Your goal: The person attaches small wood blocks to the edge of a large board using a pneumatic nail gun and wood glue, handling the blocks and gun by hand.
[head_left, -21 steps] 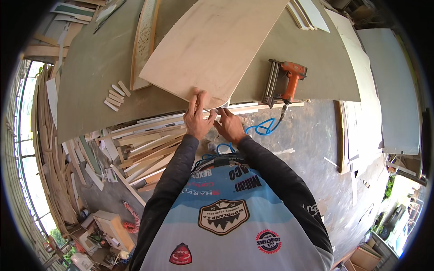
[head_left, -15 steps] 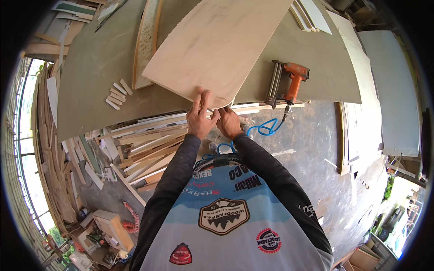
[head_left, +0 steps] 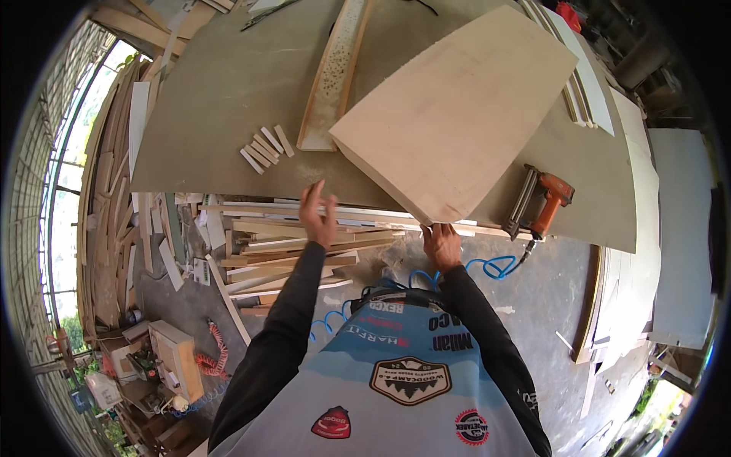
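Note:
A pale plywood panel [head_left: 464, 114] lies slanted across the worktable [head_left: 205, 129], its near corner reaching past the table's front edge. My right hand [head_left: 442, 245] is closed on that corner; its fingertips are partly hidden there. To the left, my left hand [head_left: 318, 217] hovers by the table edge, fingers apart and holding nothing. Several short wood blocks [head_left: 265, 148] lie on the table beyond it. An orange nail gun [head_left: 544, 202] rests right of the panel, with a blue coiled air hose [head_left: 491, 266] running from it.
A long, narrow edged tray [head_left: 335, 76] with small bits in it lies left of the panel. Below the table's front edge are stacked wood strips [head_left: 297, 255]. White strips [head_left: 582, 76] lie at the far right. A wooden box [head_left: 177, 358] stands on the floor at lower left.
My left hand has let go of the panel and moved left, its fingers spreading. My right hand stays at the corner. The view has shifted, showing the panel's far end.

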